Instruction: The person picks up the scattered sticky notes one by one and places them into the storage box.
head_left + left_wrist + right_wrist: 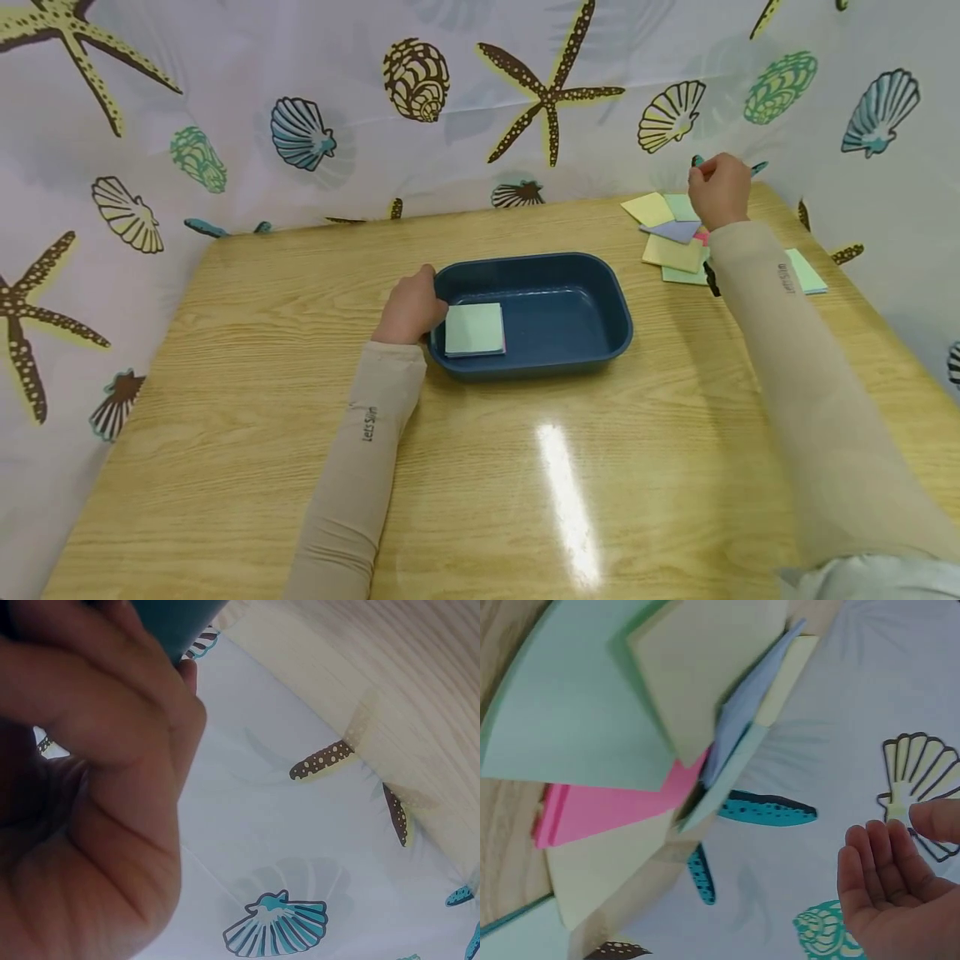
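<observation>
My left hand [410,307] grips the left rim of a dark blue plastic tray [557,367], its fingers bent at the edge. In the left wrist view the curled left hand [97,772] covers most of the tray's side [176,622]. A small stack of sticky notes [475,329], pale green on top, lies inside the tray's left end. My right hand [722,190] is raised by a loose pile of sticky note pads [673,252] at the back right. Nothing shows between the loosely bent fingers [874,859] in the right wrist view.
More pale green notes [806,272] lie right of the right forearm, partly hidden by the sleeve. A black band [711,280] shows under that wrist. The wooden table [262,350] meets a shell-patterned curtain [450,167] at the back and sides.
</observation>
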### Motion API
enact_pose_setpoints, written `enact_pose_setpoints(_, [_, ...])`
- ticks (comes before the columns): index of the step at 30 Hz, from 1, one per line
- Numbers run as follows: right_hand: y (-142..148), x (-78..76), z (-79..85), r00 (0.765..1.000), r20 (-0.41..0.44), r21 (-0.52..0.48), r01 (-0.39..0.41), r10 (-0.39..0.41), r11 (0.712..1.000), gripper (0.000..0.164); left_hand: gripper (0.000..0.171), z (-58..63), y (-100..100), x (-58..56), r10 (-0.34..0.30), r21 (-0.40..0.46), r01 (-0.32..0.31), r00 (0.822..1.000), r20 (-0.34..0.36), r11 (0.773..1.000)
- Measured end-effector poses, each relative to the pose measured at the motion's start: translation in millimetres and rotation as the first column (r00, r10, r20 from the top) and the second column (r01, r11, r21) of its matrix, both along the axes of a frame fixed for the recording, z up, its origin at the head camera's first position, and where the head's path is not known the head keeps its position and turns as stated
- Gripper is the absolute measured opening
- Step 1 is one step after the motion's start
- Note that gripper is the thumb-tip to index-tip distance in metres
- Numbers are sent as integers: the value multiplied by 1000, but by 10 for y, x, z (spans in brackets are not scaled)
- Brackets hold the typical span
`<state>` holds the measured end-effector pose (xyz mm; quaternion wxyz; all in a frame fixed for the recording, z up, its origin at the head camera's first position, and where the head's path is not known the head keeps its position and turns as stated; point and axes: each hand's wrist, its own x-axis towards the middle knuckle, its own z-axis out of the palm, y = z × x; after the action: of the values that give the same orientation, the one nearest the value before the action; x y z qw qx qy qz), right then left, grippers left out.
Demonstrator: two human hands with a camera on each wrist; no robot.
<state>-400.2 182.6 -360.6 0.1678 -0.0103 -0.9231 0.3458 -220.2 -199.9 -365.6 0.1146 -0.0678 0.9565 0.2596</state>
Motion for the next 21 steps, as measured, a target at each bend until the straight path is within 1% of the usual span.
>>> enact_pose_setpoints(3, [78, -106, -89, 996, 70, -13, 61, -60, 998, 31, 57, -5, -13, -3, 6, 6, -6, 1000, 2, 1000])
enact_pose_setpoints(6, [147, -156, -164, 980, 174, -3, 93, -91, 996, 37, 56, -6, -20, -6, 6, 3, -6, 1000, 6, 1000])
enact_pose_setpoints(7, [170, -164, -189, 973, 209, 14, 93, -94, 996, 40, 56, -6, -20, -4, 8, 3, -8, 1000, 6, 1000])
enact_pose_setpoints(10, [224, -153, -238, 945, 320, 60, 56, -73, 997, 48, 56, 5, -17, 2, 11, -3, -11, 1000, 7, 1000])
enact_pose_setpoints(12, [260, -159, -285, 928, 367, 100, 30, -65, 995, 52, 56, 10, -16, 4, 14, -6, -14, 1000, 4, 1000])
enact_pose_setpoints(14, [296, -166, -317, 907, 419, 127, -7, -47, 992, 60, 56, 17, -16, 7, 14, -5, -14, 1000, 3, 1000])
enact_pose_setpoints(17, [335, -211, -376, 890, 453, 153, -29, -44, 988, 64, 56, 18, -21, 5, 13, -7, -13, 1000, 1, 1000])
enact_pose_setpoints(21, [365, -261, -425, 880, 473, 178, -43, -48, 983, 65, 56, 6, -26, 0, 12, -11, -12, 1000, -2, 1000])
